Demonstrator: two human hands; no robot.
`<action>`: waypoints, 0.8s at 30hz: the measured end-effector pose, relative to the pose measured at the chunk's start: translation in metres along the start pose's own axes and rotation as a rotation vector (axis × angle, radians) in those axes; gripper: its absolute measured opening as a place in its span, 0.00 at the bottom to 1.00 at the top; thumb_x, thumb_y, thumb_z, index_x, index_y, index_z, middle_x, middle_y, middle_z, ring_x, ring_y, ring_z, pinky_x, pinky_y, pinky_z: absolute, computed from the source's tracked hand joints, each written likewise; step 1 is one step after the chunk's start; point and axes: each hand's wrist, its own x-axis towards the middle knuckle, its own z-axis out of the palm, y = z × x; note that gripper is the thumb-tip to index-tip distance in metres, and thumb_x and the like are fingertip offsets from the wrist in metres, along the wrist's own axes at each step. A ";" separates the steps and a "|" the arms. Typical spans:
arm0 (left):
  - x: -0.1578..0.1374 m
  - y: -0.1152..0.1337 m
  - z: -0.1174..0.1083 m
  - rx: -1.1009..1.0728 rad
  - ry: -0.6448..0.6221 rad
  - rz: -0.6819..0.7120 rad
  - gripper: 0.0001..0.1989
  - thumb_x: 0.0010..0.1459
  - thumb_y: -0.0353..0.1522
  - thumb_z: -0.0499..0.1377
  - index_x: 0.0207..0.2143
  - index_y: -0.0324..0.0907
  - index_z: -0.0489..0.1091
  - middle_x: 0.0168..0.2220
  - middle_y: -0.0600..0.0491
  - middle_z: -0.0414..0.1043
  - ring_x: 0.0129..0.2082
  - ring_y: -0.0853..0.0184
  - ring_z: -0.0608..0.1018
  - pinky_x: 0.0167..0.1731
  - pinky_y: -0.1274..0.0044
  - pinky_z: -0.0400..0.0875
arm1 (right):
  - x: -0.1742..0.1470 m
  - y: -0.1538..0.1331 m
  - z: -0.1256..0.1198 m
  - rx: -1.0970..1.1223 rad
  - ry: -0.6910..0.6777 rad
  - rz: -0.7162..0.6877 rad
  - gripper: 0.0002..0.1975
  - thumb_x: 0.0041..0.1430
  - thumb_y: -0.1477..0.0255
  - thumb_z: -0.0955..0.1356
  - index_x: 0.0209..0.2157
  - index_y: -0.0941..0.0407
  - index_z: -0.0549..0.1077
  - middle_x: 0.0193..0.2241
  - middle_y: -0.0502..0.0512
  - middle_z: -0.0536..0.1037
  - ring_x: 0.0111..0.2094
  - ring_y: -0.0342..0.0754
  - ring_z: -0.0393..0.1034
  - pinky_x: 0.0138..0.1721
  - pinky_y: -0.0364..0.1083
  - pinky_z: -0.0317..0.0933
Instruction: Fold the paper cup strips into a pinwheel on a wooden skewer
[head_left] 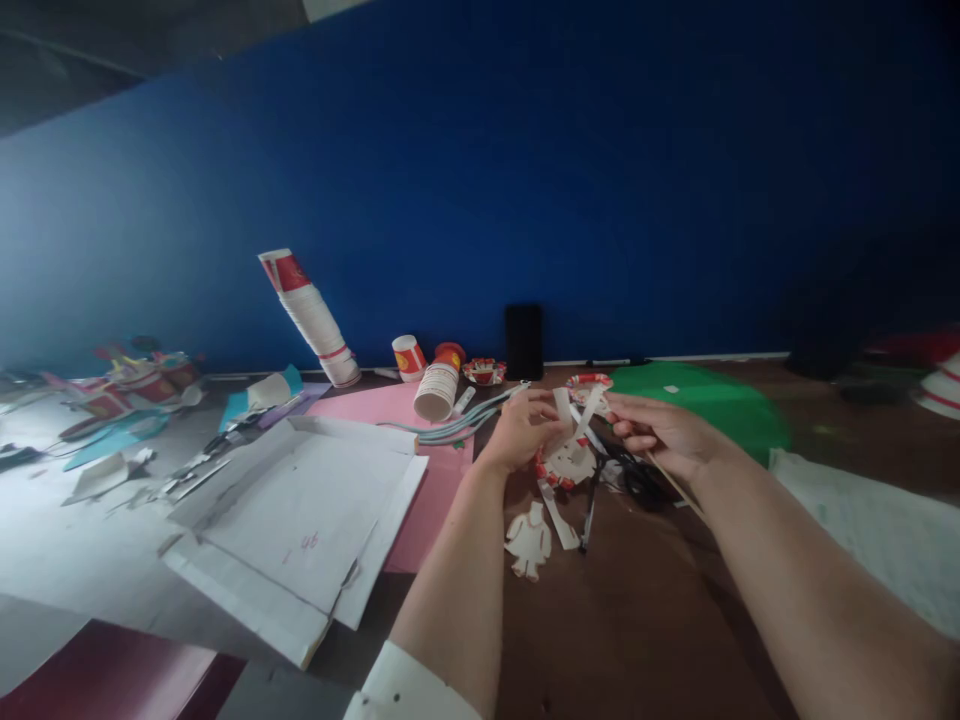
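My left hand (527, 430) is closed, its fingers curled against a craft piece cut from a paper cup (568, 466), which has a pale round middle and a red-and-white edge. White paper strips (587, 416) rise from it between my two hands. My right hand (667, 435) is closed with a thin wooden stick (679, 487) slanting out below its fingers; its fingertips are close to the strips. Just beyond them is another red-and-white cup piece (589, 382). Below the craft lie a white figure-shaped cutout (529, 541) and black-handled scissors (589, 515).
A white cardboard tray (292, 520) lies on the left over pink paper (420, 530). Behind it are a leaning stack of paper cups (311, 315), more cups (437, 388) and grey cable (457, 428). A black phone-like slab (523, 342) leans on the blue partition (600, 180). Green paper (705, 405) lies right.
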 end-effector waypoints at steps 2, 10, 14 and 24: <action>-0.001 -0.001 -0.001 -0.009 -0.027 -0.003 0.02 0.53 0.29 0.68 0.29 0.42 0.79 0.57 0.49 0.71 0.49 0.62 0.77 0.53 0.70 0.71 | 0.000 0.000 0.000 -0.004 -0.003 0.003 0.13 0.48 0.76 0.75 0.38 0.55 0.80 0.28 0.52 0.72 0.23 0.37 0.60 0.14 0.32 0.48; 0.000 -0.003 -0.008 0.085 -0.066 0.026 0.02 0.52 0.30 0.69 0.28 0.42 0.79 0.55 0.48 0.73 0.55 0.60 0.74 0.61 0.68 0.63 | -0.001 0.000 0.001 -0.058 0.017 0.015 0.14 0.51 0.78 0.73 0.41 0.55 0.81 0.27 0.53 0.74 0.22 0.37 0.61 0.14 0.33 0.47; 0.000 -0.003 -0.011 0.135 -0.103 0.032 0.02 0.52 0.30 0.69 0.27 0.44 0.79 0.54 0.50 0.74 0.56 0.60 0.74 0.63 0.68 0.61 | -0.003 0.000 0.001 -0.079 0.005 0.026 0.13 0.50 0.78 0.73 0.40 0.55 0.81 0.26 0.52 0.73 0.21 0.38 0.61 0.13 0.34 0.45; 0.001 -0.007 -0.010 0.173 -0.099 0.024 0.02 0.52 0.30 0.69 0.27 0.44 0.79 0.53 0.50 0.75 0.55 0.61 0.75 0.60 0.71 0.64 | -0.005 -0.001 0.005 -0.097 0.021 0.052 0.14 0.45 0.77 0.76 0.37 0.56 0.80 0.26 0.51 0.73 0.21 0.36 0.59 0.14 0.33 0.44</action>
